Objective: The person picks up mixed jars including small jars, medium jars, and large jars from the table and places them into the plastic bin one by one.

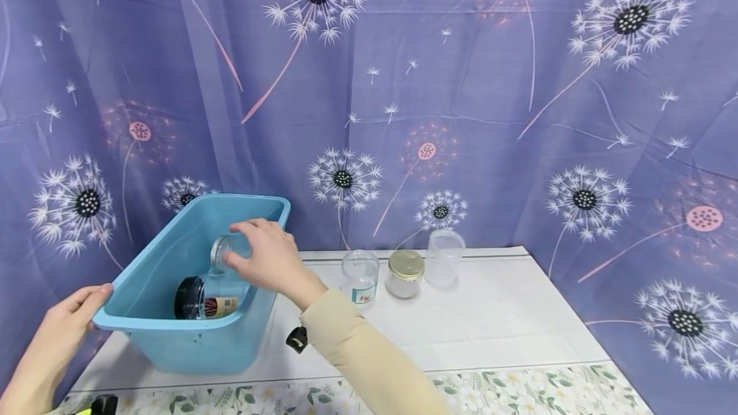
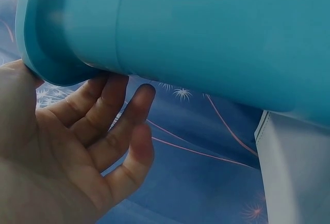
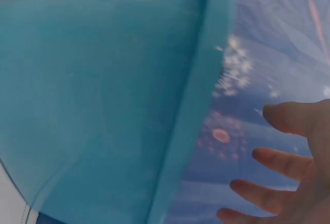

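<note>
A blue plastic bin [image 1: 190, 354] stands at the left of the table. My left hand [image 1: 66, 322] grips its near left corner, thumb over the rim; in the left wrist view, the fingers [image 2: 116, 102] reach under the rim. Inside the bin lie a jar with a black lid [image 1: 189, 298] and label, and a clear jar [image 1: 219, 252] beyond it. Above the bin's right side is my right hand [image 1: 268, 258], overlapping the clear jar in the head view. The right wrist view shows its fingers [image 3: 281, 163] spread apart with nothing between them, beside the rim.
Right of the bin, a clear jar with a small label [image 1: 363, 277], a glass jar with a gold lid [image 1: 406, 266] and a frosted clear container [image 1: 445, 258] stand in a row. A purple dandelion curtain [image 1: 392, 82] hangs behind the white table [image 1: 490, 319].
</note>
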{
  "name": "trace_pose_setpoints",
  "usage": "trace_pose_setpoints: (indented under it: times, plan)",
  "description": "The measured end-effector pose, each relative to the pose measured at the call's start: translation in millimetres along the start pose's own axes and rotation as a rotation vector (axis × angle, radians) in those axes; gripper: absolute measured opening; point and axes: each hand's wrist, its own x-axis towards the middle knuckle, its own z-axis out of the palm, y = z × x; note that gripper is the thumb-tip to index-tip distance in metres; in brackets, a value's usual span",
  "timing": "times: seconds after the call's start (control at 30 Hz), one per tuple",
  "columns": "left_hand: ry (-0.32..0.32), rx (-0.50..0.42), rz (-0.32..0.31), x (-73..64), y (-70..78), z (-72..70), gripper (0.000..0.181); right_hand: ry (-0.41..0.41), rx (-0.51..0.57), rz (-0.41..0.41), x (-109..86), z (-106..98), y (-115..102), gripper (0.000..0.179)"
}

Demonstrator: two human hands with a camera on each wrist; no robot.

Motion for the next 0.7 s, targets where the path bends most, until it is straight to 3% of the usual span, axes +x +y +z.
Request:
trace_pose_setpoints:
  times: [0.23,0.4,0.7]
  plan:
    - [-0.005,0.029,-0.023,0.6,-1.8,1.1,0.043,0.15,0.141,-0.019,-22.8,-15,34,0.036]
    - [0.004,0.035,-0.021,0.1,-1.2,1.0,0.041,0.239,0.249,-0.035,-39.3,-21,64,0.033]
    - [0.003,0.023,-0.007,-0.3,-0.4,1.5,0.038,0.345,0.365,0.018,-73.4,-34,120,0.031]
